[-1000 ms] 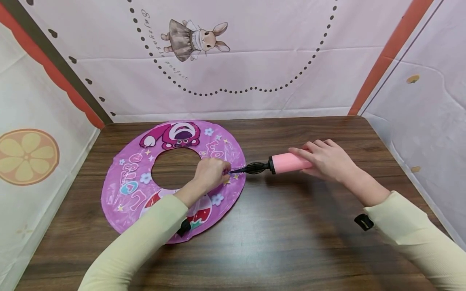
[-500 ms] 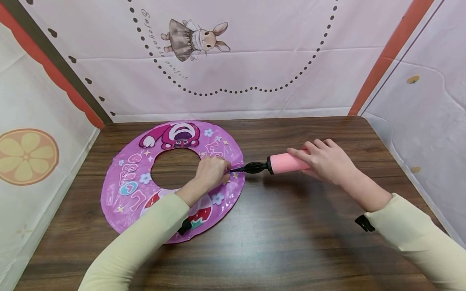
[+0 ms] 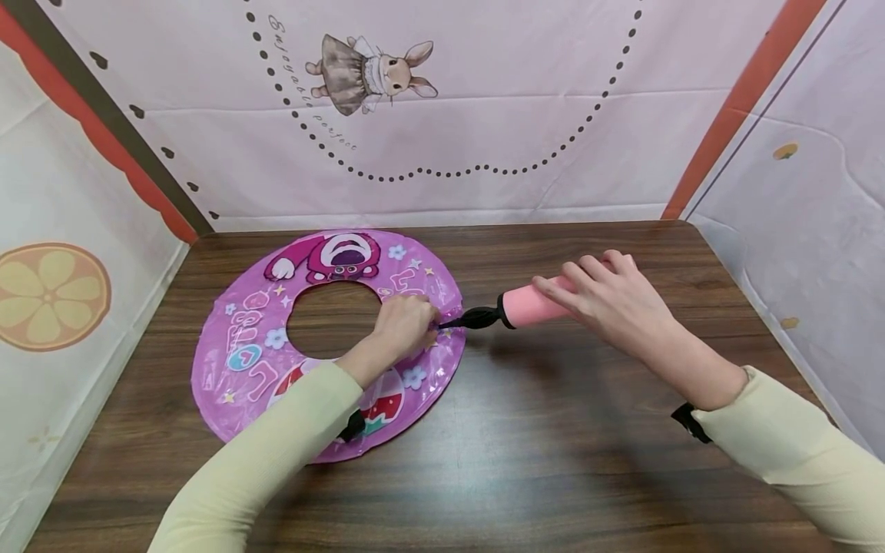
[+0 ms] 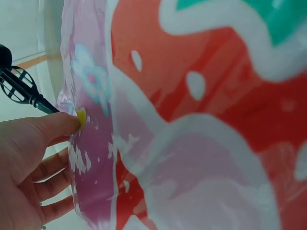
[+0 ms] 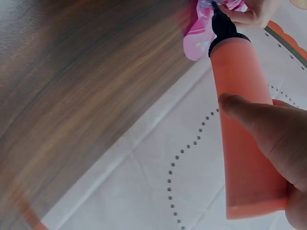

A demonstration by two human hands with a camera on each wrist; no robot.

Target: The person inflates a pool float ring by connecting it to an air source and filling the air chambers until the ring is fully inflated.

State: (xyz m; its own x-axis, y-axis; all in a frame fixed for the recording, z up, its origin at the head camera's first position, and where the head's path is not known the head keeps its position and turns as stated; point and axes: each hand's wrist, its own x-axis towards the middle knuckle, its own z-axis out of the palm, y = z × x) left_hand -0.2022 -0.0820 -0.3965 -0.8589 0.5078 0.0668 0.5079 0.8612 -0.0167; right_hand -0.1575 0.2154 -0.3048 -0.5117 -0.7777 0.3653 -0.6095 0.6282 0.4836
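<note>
A purple swim ring with cartoon prints lies on the left of the table, partly covered by my left arm. My left hand pinches the ring's right side around the valve, where the black nozzle of the pump points in; the exact joint is hidden by the fingers. My right hand grips the pink hand pump, its thumb along the barrel in the right wrist view. The pump is held tilted above the table, its nozzle end toward the ring.
The dark wooden table is bounded at the back by a pale printed cloth and at the sides by more cloth. Black straps show at both sleeve cuffs.
The pump body has shifted slightly left, toward the ring, and its rear end has risen a little with the right hand. The left hand has hardly moved on the ring.
</note>
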